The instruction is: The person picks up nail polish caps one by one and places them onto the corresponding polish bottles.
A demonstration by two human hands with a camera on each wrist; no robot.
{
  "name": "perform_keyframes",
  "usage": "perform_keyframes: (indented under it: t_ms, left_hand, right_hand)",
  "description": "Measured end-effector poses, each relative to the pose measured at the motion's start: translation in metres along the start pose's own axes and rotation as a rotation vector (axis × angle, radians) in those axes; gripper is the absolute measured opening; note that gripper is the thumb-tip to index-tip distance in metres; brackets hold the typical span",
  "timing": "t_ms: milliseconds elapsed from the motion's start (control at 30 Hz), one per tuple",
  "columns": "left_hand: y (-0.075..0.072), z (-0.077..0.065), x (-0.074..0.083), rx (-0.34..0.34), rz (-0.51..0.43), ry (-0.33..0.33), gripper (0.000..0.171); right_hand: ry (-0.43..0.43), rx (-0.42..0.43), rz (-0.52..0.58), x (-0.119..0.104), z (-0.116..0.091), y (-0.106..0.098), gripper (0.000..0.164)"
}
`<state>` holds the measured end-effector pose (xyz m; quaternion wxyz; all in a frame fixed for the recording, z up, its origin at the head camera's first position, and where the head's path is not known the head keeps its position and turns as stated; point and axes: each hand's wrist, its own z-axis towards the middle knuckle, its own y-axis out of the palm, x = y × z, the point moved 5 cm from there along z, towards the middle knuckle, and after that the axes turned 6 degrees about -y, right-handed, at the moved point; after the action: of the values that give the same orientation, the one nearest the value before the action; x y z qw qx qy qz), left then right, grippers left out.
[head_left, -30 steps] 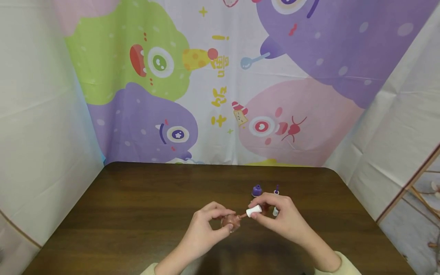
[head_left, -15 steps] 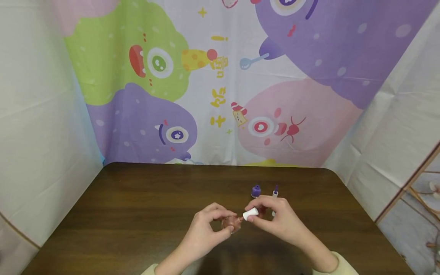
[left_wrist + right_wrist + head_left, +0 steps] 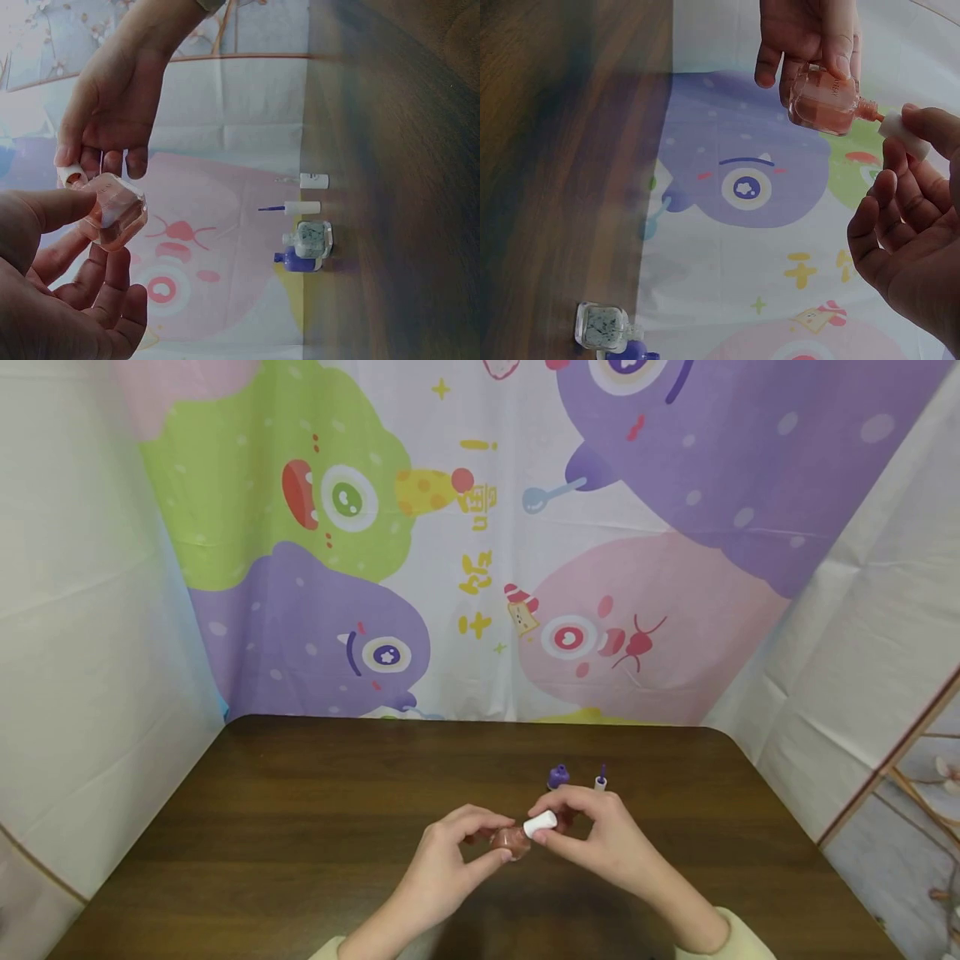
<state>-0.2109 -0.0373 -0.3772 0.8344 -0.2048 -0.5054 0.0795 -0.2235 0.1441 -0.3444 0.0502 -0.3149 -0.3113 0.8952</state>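
Note:
My left hand holds a nail polish bottle of pinkish-brown polish, tilted with its neck to the right, above the table. Between thumb and fingers, my right hand pinches the white cap. In the right wrist view the brush stem runs from the cap into the bottle's neck, and a small gap shows between cap and neck. The brush tip cannot be made out inside the bottle.
On the dark wooden table stand a purple polish bottle and a white cap with a purple brush. The left wrist view shows a speckled polish bottle and another white brush cap beside them. A cartoon curtain hangs behind.
My right hand has moved left with the cap, bringing it closer to the bottle's neck, and the brush stem has slid into the bottle. My left hand has stayed nearly still.

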Motion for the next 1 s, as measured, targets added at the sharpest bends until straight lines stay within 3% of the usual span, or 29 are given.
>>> perform_keyframes:
  t_ms: [267, 567, 1000]
  left_hand:
    - [0.001, 0.001, -0.002, -0.004, -0.025, -0.011, 0.027]
    - [0.003, 0.002, -0.003, -0.044, -0.069, -0.045, 0.024]
    - [0.004, 0.005, -0.003, -0.074, -0.191, -0.091, 0.026]
  right_hand:
    - [-0.026, -0.012, 0.028, 0.000, 0.003, 0.004, 0.021]
    - [0.000, -0.032, 0.060, 0.002, 0.006, 0.007, 0.017]
    - [0.098, -0.019, 0.123, 0.009, 0.013, 0.008, 0.015]
